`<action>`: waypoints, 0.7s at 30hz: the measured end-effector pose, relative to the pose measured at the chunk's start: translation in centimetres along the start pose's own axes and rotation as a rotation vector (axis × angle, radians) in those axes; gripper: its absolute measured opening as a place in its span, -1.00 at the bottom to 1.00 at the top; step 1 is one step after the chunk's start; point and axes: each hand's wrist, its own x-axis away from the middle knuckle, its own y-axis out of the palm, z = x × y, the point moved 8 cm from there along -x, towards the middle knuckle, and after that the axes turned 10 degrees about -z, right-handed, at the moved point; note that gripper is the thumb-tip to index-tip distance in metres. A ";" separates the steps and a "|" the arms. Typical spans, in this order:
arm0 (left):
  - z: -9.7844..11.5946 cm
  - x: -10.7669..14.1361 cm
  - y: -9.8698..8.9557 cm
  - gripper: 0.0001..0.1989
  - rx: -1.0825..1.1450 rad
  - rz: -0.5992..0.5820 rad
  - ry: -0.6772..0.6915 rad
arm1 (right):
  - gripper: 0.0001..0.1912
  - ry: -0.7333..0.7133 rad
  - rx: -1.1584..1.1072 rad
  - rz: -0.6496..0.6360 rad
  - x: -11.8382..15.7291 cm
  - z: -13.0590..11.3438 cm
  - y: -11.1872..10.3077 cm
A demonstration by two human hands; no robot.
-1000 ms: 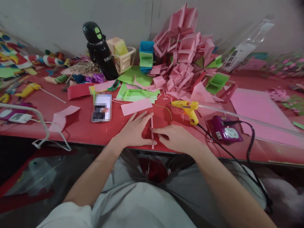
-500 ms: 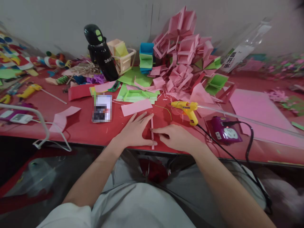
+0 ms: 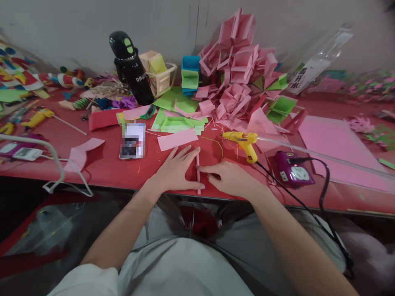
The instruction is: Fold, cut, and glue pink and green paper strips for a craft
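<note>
A narrow folded pink paper strip [image 3: 198,174] lies upright in view near the front edge of the red table. My left hand [image 3: 174,169] is spread over the table just left of it, index fingertip at the strip's far end and thumb across its near end. From the right, my right hand [image 3: 230,177] touches the strip's middle with a stretched index finger; its other fingers are loosely bent, with a gap showing beneath the index. Beyond my left fingers lies a flat pink paper rectangle [image 3: 178,139]. A yellow glue gun [image 3: 242,144] rests past my right hand.
Pink folded-paper shapes [image 3: 237,61] are heaped at the back, beside green sheets [image 3: 177,100] and a black bottle [image 3: 132,70]. A purple power socket [image 3: 293,169] with a black cord sits right. A white metal stand [image 3: 57,164] and a blurred-out card or phone [image 3: 132,141] are left.
Almost nothing differs. Both hands stay in place at the pink strip, with only a very slight shift of my right hand's bent fingers.
</note>
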 end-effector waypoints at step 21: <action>-0.6 1.3 -2.4 -0.44 0.047 0.253 -0.016 | -0.51 -0.073 -0.233 0.184 0.2 0.6 -1.5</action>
